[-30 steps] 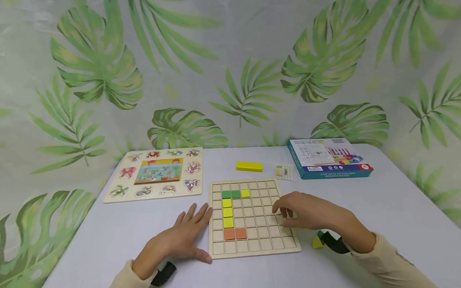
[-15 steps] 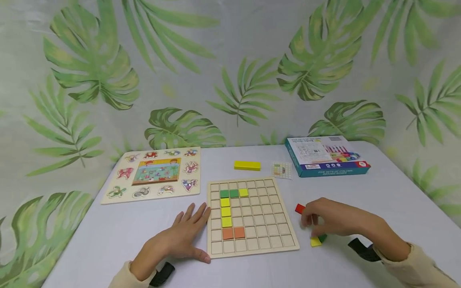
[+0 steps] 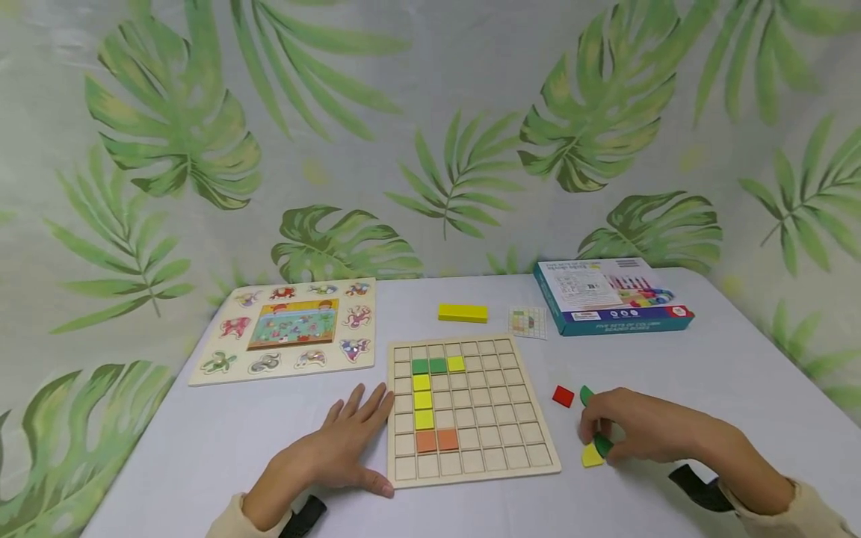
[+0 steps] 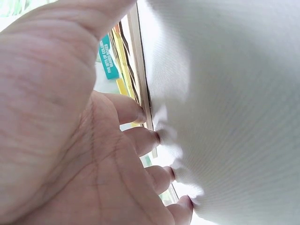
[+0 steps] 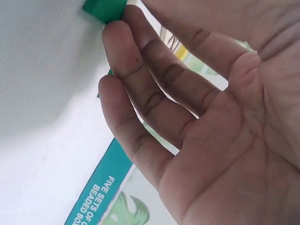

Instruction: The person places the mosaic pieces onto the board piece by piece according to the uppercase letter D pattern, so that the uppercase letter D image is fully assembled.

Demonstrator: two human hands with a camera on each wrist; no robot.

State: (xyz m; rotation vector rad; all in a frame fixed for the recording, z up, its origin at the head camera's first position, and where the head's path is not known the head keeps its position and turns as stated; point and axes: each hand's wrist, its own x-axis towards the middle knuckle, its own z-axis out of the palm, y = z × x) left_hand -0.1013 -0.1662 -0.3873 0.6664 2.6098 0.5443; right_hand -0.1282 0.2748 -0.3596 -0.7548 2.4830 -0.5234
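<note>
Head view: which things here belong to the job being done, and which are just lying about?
Likely in the job:
grid board
square tiles set in it
loose red piece
loose yellow piece
green pieces
pattern card, perhaps the guide

Likely lying about:
sea animal puzzle
teal box
yellow bar

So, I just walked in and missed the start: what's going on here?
A person is working at a wooden grid board. Their left hand lies spread at its left edge. Their right hand is off to its right, at a green piece; I can't tell whether that is gripped. A yellow piece and a red square lie nearby. Green tiles, yellow tiles and orange tiles fill eight cells.
</note>
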